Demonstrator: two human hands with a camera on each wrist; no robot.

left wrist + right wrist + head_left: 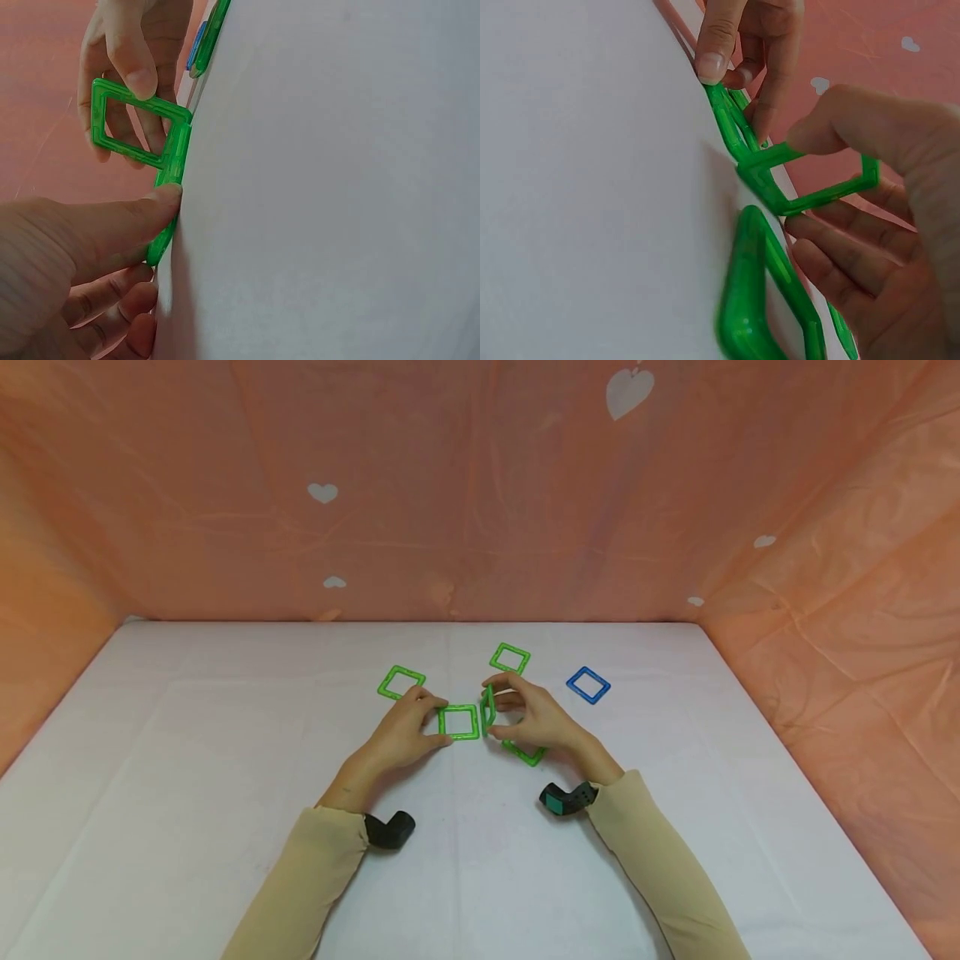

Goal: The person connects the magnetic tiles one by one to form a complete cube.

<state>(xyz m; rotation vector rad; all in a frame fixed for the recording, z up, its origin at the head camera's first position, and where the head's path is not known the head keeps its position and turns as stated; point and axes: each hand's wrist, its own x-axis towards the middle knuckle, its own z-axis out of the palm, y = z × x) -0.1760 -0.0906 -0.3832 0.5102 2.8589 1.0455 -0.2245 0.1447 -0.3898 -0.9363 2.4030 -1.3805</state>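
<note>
A green square magnetic tile (458,737) lies flat on the table, its left edge pinched between the thumb and fingers of my left hand (401,731). My right hand (543,718) grips a second green square tile (488,710), which stands upright at the flat one's right edge. In the left wrist view the upright tile (99,112) meets the end of the flat tile (169,169). Another green tile (525,754) lies under my right hand and is partly hidden by it; in the right wrist view that tile (739,315) is close to the camera.
Beyond my left fingers lies a green tile (401,668), partly covered by them. Farther back is one more green tile (510,647), with a blue tile (588,685) to its right. Orange cloth walls (450,485) bound the white table (225,760) at back and sides.
</note>
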